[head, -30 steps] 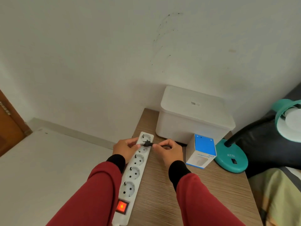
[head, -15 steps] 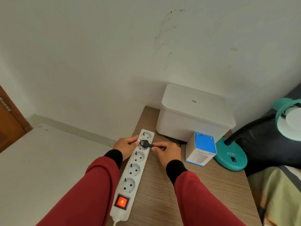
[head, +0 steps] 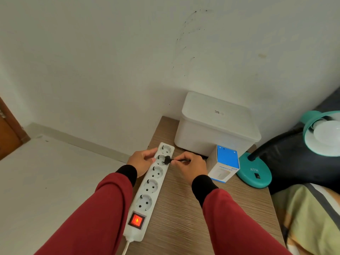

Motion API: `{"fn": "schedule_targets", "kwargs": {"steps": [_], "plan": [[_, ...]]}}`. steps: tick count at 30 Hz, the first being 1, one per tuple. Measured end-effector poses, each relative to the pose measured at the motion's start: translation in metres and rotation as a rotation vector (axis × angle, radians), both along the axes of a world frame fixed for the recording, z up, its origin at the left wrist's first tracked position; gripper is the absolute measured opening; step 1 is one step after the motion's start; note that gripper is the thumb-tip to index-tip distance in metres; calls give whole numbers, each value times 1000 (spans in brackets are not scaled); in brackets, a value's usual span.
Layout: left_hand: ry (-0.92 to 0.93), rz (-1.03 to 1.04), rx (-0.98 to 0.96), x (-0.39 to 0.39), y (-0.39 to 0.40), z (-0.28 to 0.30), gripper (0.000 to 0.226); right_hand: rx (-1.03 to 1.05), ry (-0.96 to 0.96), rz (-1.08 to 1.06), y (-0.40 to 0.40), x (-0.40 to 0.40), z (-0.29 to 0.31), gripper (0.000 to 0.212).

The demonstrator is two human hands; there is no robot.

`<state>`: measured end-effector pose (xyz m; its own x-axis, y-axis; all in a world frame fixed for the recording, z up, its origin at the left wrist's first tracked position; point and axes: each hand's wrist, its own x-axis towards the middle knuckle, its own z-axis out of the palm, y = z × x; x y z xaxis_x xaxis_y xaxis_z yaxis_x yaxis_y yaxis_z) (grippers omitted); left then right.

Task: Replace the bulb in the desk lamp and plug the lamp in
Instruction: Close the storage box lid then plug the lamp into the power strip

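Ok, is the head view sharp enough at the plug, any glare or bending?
Head view: even soft light, plug and power strip sharp; the switch glows red without glare; wide-angle bending at the edges; the bulb looks nearly washed out.

Left hand (head: 142, 161) grips far end of white five-socket power strip (head: 147, 192) on wood-grain table (head: 176, 214); red switch (head: 135, 220) lit. Right hand (head: 190, 165) pinches black plug (head: 167, 160) at second socket from far end. Teal desk lamp (head: 254, 172) stands right, beside blue-white carton (head: 225, 165).
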<state>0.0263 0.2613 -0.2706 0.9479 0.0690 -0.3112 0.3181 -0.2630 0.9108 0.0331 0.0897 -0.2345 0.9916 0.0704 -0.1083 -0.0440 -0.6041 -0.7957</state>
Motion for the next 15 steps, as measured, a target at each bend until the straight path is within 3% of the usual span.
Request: {"fn": "schedule_targets", "kwargs": {"steps": [3, 6, 8, 13, 15], "plan": [[-8, -5, 13, 0, -1, 1, 42, -70, 33, -7, 2, 1, -9, 19], [-10, -10, 24, 0, 1, 0, 42, -363, 1, 1, 5, 1, -14, 11], [-11, -13, 25, 1, 1, -1, 42, -488, -40, 9, 4, 0, -16, 17], [-8, -5, 21, 2, 3, -2, 41, -654, -159, 90, 6, 1, -10, 17], [-8, -4, 29, 2, 2, -3, 41, -585, -121, 110, 7, 2, -9, 15]]}}
